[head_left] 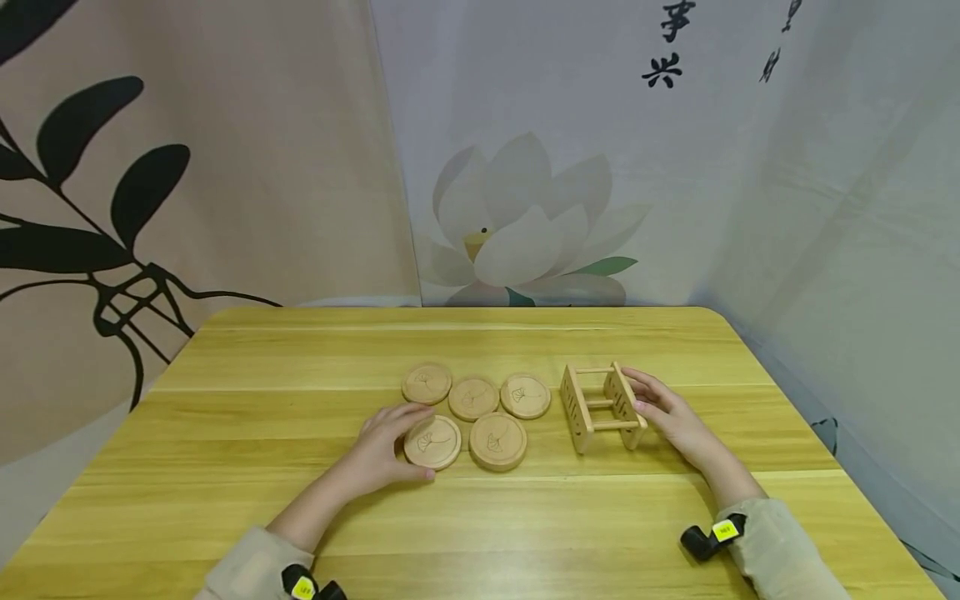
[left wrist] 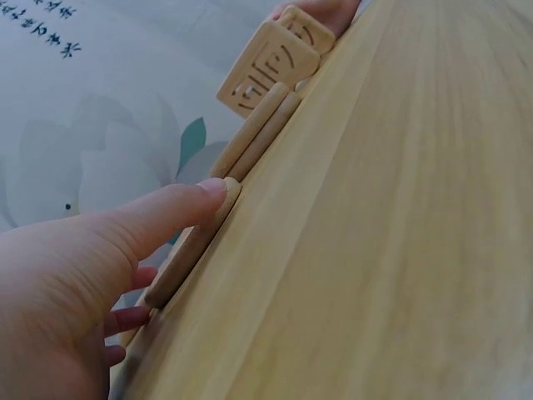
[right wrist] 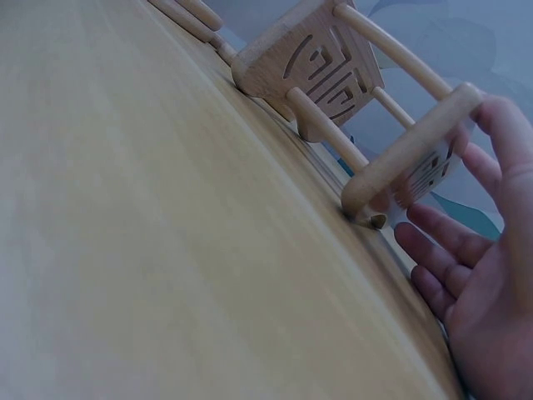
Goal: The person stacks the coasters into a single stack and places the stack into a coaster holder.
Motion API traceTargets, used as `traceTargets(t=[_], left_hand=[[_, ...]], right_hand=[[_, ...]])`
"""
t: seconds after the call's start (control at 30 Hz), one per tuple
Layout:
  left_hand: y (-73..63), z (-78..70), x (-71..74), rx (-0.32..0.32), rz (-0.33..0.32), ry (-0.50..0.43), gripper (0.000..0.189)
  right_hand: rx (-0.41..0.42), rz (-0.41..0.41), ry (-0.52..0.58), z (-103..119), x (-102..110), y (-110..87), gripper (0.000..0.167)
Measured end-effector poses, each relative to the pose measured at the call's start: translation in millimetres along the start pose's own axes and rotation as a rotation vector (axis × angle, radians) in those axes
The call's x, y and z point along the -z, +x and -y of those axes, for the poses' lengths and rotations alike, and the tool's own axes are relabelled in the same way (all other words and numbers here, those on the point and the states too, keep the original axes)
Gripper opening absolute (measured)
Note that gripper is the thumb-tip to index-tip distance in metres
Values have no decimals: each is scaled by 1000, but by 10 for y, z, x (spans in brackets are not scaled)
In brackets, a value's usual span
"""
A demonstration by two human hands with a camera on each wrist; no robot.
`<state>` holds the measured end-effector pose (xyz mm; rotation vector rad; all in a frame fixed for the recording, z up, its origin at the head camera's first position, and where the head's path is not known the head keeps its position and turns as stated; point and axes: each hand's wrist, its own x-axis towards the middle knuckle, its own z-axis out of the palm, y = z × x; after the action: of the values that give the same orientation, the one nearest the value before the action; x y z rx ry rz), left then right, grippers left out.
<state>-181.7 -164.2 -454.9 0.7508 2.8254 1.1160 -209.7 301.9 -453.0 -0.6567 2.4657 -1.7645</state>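
Note:
In the head view, my left hand spans a round wooden coaster with a leaf engraving, at the front left of a group. Its thumb lies against the coaster's near edge, the other fingers round the far left edge. A small wooden coaster rack stands to the right, with slotted side panels joined by round bars. My right hand touches the outer side of its right panel, the fingers loosely extended. In the right wrist view, the lower fingers are beside the rack's base.
Several more coasters lie close together: one at the back left, one in the middle, one at the right. A thicker stack is at the front. The wooden table meets printed curtains behind.

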Motion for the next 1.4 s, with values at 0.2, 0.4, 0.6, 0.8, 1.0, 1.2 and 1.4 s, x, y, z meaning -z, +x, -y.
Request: traceTargets(t=[0.2,0.4,0.6,0.8,1.0,1.2,1.4], left_hand=[[-4,9,1,8,13,19,90],[-6,25,-1,-11,22,41,89],[-11,31,3,-18,22,51,88],[-6,23,2,-19,22,63,86],[-6,13,8,-16,25,51,84],[-11,3,11,-8,26,35,83],[-5,11,4,-3,22,28,83]], right_hand=[[-4,-1,2,9,-6,1,49],[-6,3,1,33,-11,-9,50],[-7,8,-5,33,-11,-7,50],[-12,2,-8,38,-10,-10,50],[-14,1,-19,30,-8,-5,50],[-9,6,-13,11,2,3,50],[-12,-14,-13,8,-5,-3,49]])
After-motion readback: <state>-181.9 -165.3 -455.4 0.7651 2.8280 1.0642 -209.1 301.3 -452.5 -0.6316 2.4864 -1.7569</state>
